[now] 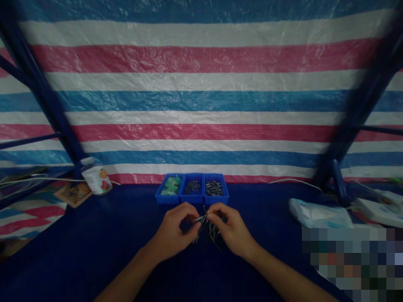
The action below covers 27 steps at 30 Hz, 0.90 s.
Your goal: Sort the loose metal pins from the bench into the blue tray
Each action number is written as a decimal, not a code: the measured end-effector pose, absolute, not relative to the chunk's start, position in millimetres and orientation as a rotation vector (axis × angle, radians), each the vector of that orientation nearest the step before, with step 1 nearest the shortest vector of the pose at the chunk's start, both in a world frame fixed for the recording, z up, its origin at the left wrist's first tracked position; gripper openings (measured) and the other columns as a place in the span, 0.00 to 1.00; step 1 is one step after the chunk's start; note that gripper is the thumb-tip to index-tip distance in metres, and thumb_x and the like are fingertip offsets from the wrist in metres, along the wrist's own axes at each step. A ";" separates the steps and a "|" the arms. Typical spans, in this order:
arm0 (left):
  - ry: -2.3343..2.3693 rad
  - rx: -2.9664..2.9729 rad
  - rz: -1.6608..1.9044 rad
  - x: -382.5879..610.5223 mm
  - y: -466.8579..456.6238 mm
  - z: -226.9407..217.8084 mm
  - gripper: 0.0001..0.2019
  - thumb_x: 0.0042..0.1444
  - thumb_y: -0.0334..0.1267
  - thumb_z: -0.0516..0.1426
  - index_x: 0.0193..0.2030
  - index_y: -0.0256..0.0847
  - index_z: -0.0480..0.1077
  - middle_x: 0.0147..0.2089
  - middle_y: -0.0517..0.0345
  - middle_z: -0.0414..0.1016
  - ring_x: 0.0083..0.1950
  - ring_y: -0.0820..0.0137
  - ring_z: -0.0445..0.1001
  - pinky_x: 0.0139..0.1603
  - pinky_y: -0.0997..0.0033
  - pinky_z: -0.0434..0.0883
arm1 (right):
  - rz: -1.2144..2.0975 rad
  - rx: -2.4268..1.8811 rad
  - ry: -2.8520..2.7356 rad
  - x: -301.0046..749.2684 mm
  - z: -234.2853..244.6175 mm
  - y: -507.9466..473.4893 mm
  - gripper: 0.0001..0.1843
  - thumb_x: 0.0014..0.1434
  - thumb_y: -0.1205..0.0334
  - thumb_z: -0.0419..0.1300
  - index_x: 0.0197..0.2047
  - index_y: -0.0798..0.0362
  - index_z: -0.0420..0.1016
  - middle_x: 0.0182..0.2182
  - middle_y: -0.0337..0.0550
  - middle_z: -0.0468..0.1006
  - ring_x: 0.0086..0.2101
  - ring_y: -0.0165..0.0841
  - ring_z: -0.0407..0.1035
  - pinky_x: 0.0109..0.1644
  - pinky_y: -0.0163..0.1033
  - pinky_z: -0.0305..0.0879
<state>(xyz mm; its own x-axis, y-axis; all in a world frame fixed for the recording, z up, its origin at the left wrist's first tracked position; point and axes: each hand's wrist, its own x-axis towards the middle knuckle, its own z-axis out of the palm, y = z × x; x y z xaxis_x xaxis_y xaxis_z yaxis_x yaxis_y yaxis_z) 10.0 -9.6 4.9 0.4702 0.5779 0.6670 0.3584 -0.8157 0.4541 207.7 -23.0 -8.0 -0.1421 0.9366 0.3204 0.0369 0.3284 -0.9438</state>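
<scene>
My left hand (178, 226) and my right hand (231, 226) meet above the blue table, just in front of three small blue bins. Between their pinched fingertips runs a thin metal pin (199, 218), like a screw or a rivet; both hands appear to grip it. Several similar thin metal pins (214, 232) lie loose below, partly hidden by the hands. Small pale green pieces fill the left bin (159, 199). Dark metal pieces lie in the middle bin (191, 199), and many small shiny metal pieces in the right bin (217, 201).
On the left, a labelled jar (97, 180) stands beside a brown flat packet (74, 193). A white-blue plastic bag (319, 214) lies at right. Dark blue frame posts (52, 102) rise on both sides before a striped sheet (201, 100). The lower right corner is pixelated.
</scene>
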 end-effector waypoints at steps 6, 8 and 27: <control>1.027 2.404 1.292 4.1 -5.2 4.5 0.04 0.59 0.34 0.57 0.41 0.41 0.70 0.33 0.61 0.73 0.33 0.73 0.72 0.35 0.73 0.69 | 1.536 -0.687 -0.960 217.4 6.7 -20.0 0.22 0.50 0.45 0.69 0.22 0.52 0.66 0.19 0.33 0.64 0.23 0.26 0.59 0.32 0.36 0.57; 1.075 2.384 1.260 3.8 -3.8 4.4 0.04 0.60 0.35 0.56 0.41 0.42 0.71 0.33 0.61 0.73 0.33 0.72 0.72 0.35 0.73 0.68 | 1.603 -0.708 -0.903 220.9 8.0 -18.2 0.24 0.49 0.47 0.70 0.19 0.51 0.63 0.16 0.31 0.59 0.21 0.25 0.56 0.30 0.36 0.56; 1.608 2.302 0.117 -35.7 7.8 12.0 0.11 0.49 0.43 0.57 0.41 0.47 0.70 0.38 0.60 0.77 0.41 0.62 0.75 0.36 0.67 0.62 | 1.474 -1.138 -1.132 217.7 -10.1 -12.9 0.16 0.53 0.48 0.62 0.36 0.53 0.72 0.27 0.35 0.74 0.21 0.23 0.62 0.26 0.34 0.50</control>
